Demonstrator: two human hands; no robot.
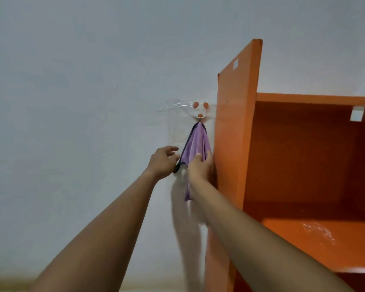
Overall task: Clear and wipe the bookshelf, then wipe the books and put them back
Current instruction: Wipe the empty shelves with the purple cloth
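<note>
Purple cloth [196, 142] hangs from a small mouse-shaped hook [200, 110] stuck on the pale wall [72, 81], just left of the orange bookshelf [232, 127]. The right hand [199, 167] has its fingers closed around the lower part of the cloth, thumb pressed on the fabric near the shelf's side panel, while a loose corner of the cloth trails down below the wrist. The left hand [163, 160] is just beside the cloth's dark-trimmed left edge, fingers loosely spread and curled, holding nothing; whether its fingertips touch the fabric is hard to tell. Both bare forearms stretch up from the bottom of the view. The shelf compartment on the right shows no books, and its bottom board [316, 239] gleams with a shiny patch. A clear sticky sheet [173, 123] backs the hook on the wall
</note>
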